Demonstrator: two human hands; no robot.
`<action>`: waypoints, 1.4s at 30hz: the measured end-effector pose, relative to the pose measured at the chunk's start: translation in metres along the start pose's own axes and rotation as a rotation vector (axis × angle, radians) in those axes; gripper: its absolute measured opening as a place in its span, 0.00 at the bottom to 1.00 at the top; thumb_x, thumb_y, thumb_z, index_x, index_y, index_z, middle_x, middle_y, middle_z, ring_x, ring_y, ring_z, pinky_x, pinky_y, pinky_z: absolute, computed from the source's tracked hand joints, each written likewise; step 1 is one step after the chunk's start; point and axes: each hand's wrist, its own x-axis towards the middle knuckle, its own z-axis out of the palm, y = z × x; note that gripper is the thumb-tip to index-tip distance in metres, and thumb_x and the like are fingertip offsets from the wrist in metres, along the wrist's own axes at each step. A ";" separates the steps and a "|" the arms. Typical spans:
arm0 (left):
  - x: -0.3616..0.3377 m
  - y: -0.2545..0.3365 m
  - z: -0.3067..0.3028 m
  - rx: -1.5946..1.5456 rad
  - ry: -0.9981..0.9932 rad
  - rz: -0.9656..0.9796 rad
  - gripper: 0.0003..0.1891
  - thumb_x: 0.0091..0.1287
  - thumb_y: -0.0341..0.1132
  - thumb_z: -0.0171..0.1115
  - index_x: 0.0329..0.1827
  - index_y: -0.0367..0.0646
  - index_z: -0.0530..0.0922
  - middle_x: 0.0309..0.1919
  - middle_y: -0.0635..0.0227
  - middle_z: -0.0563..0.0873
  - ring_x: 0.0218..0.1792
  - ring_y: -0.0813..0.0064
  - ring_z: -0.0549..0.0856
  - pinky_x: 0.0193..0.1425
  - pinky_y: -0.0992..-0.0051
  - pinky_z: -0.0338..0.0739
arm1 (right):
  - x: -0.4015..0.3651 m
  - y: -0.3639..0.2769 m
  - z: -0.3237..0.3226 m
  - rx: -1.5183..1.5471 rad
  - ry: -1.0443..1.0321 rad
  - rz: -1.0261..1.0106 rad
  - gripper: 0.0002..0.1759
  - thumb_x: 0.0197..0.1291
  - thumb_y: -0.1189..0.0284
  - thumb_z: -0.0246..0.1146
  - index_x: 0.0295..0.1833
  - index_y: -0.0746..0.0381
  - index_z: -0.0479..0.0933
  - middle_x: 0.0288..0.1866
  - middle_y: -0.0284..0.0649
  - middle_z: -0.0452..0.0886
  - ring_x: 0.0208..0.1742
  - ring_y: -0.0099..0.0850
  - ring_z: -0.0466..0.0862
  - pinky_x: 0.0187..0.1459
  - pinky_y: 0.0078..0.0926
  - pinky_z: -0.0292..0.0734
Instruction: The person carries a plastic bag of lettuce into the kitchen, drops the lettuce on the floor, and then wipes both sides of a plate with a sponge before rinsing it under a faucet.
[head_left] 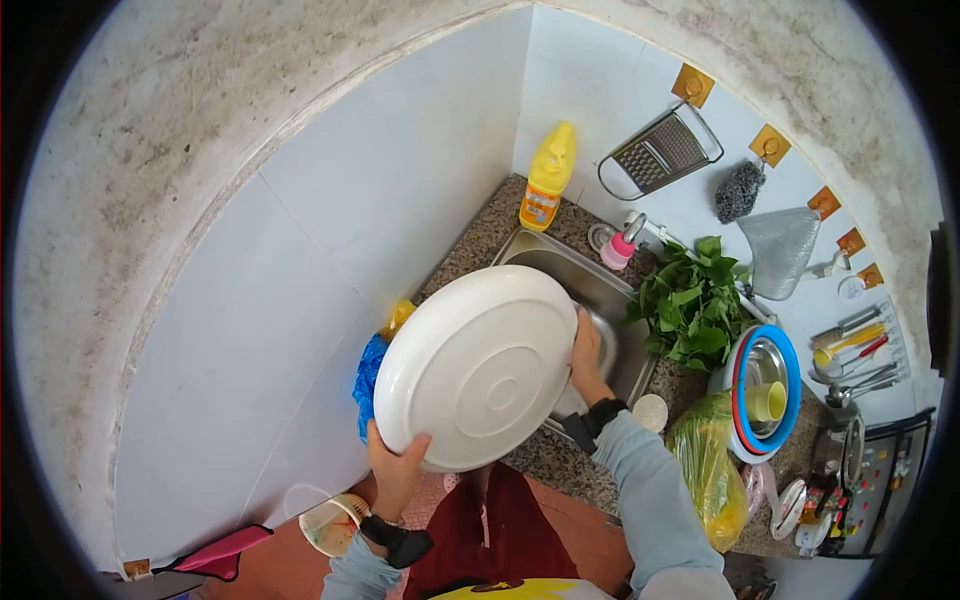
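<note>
A large white round basin (480, 370), its ringed underside facing me, is tilted in front of the sink. At its lower left rim my left hand (396, 462) grips the edge with the thumb on the near face. My right hand (588, 358) holds the right rim; its fingers are partly hidden. Behind the basin, the steel sink (622, 345) shows only in part. A pink-tipped faucet (619, 248) stands over the sink's far side. Blue plastic bag material (368, 380) peeks out left of the basin.
Leafy greens (695, 305) lie right of the sink, near stacked basins (790, 375) and a yellow-green plastic bag (708, 465). A yellow bottle (547, 180) stands in the back corner. A grater (662, 152) hangs on the wall. A bin (332, 524) is on the floor at lower left.
</note>
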 end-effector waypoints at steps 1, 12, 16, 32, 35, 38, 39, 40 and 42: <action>0.007 0.001 0.001 0.018 0.007 -0.023 0.25 0.50 0.30 0.72 0.49 0.37 0.70 0.42 0.63 0.80 0.43 0.74 0.80 0.48 0.72 0.76 | 0.007 -0.007 0.001 -0.198 0.001 -0.112 0.25 0.71 0.56 0.46 0.50 0.68 0.76 0.45 0.41 0.81 0.47 0.31 0.79 0.51 0.25 0.71; 0.031 0.012 -0.006 0.136 0.026 0.039 0.26 0.49 0.32 0.75 0.48 0.36 0.71 0.42 0.62 0.81 0.42 0.73 0.80 0.48 0.71 0.76 | 0.027 -0.050 0.047 -0.442 -0.066 -0.488 0.22 0.71 0.60 0.46 0.39 0.70 0.74 0.30 0.47 0.77 0.35 0.34 0.74 0.43 0.31 0.70; 0.045 0.042 -0.007 0.263 -0.050 0.069 0.26 0.48 0.35 0.76 0.46 0.36 0.72 0.38 0.61 0.83 0.38 0.72 0.82 0.45 0.72 0.77 | 0.030 -0.064 0.063 -0.473 -0.195 -0.572 0.18 0.69 0.63 0.48 0.35 0.68 0.71 0.25 0.47 0.70 0.27 0.35 0.70 0.35 0.31 0.69; 0.064 0.086 -0.001 0.558 -0.159 0.152 0.22 0.47 0.36 0.76 0.38 0.33 0.74 0.31 0.58 0.83 0.31 0.72 0.82 0.38 0.73 0.78 | -0.070 -0.108 0.167 -0.686 -0.627 -1.385 0.11 0.51 0.61 0.66 0.41 0.50 0.81 0.39 0.33 0.77 0.44 0.33 0.77 0.50 0.37 0.68; 0.059 0.073 -0.008 0.421 -0.084 0.093 0.20 0.49 0.33 0.75 0.39 0.34 0.74 0.32 0.61 0.83 0.32 0.74 0.80 0.39 0.74 0.77 | -0.041 -0.082 0.149 -0.773 -0.390 -1.293 0.12 0.58 0.64 0.61 0.46 0.54 0.79 0.41 0.36 0.78 0.46 0.36 0.77 0.50 0.40 0.69; 0.054 0.051 -0.024 0.359 -0.006 0.042 0.18 0.50 0.31 0.74 0.39 0.34 0.74 0.32 0.62 0.83 0.32 0.75 0.80 0.38 0.75 0.77 | -0.018 -0.040 0.095 -0.614 -0.311 -0.702 0.16 0.65 0.66 0.53 0.55 0.61 0.75 0.47 0.46 0.79 0.52 0.44 0.77 0.55 0.38 0.70; 0.054 0.048 -0.025 0.353 -0.004 0.035 0.18 0.50 0.31 0.74 0.39 0.34 0.74 0.32 0.62 0.83 0.32 0.75 0.80 0.38 0.75 0.77 | -0.020 -0.022 0.079 -0.581 -0.278 -0.578 0.19 0.67 0.66 0.51 0.58 0.62 0.73 0.50 0.49 0.79 0.54 0.46 0.76 0.57 0.36 0.69; 0.050 0.046 -0.028 0.343 0.022 0.020 0.18 0.50 0.32 0.73 0.39 0.34 0.74 0.32 0.62 0.83 0.32 0.75 0.80 0.38 0.75 0.77 | -0.025 -0.009 0.068 -0.590 -0.283 -0.561 0.19 0.67 0.66 0.51 0.58 0.62 0.73 0.50 0.49 0.79 0.54 0.46 0.76 0.57 0.36 0.69; 0.043 0.039 -0.036 0.345 0.042 -0.004 0.18 0.51 0.32 0.73 0.39 0.34 0.74 0.32 0.61 0.83 0.32 0.75 0.80 0.38 0.75 0.77 | -0.037 0.014 0.053 -0.569 -0.146 -0.290 0.23 0.69 0.62 0.47 0.62 0.65 0.69 0.55 0.53 0.77 0.58 0.46 0.75 0.60 0.35 0.67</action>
